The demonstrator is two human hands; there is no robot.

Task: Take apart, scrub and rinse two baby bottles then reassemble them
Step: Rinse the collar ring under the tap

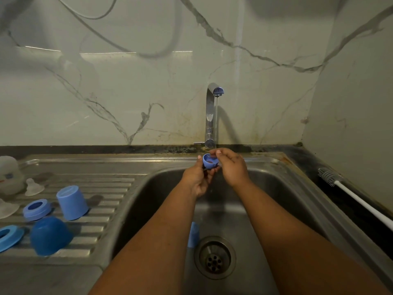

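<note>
Water falls in a thin stream from the chrome tap [210, 116] at the back of the steel sink [265, 209]. Under it, both hands meet over the basin. The left hand [196, 179] has its fingers curled round a small blue bottle part [209, 161], a cap or ring, its open side turned up toward the camera; that grip is narrow and closed on the piece. The right hand [231, 167] comes in from the other side with fingers bent, its fingertips at the rim of the same piece; whether they pinch the rim or only touch it I cannot tell.

Down in the basin, a light blue plastic piece [193, 235] lies just beside the round drain [214, 257], partly hidden by the left forearm.

On the ribbed draining board [110, 188] to the left stand the other parts. A light blue cap [72, 202] sits upside down, mouth on the ribs. A dark blue domed cap [50, 236] stands nearer the camera. A blue screw ring [37, 209] lies between them and the left edge, and a second blue ring [9, 237] is cut off by the picture's border. A clear teat [34, 187] stands farther back, with another clear teat [7, 208] at the left edge. A clear bottle [10, 174] stands at the far left corner, blurred.

A bottle brush [331, 177] with a white handle lies on the dark table right of the sink, well apart from the hands.
</note>
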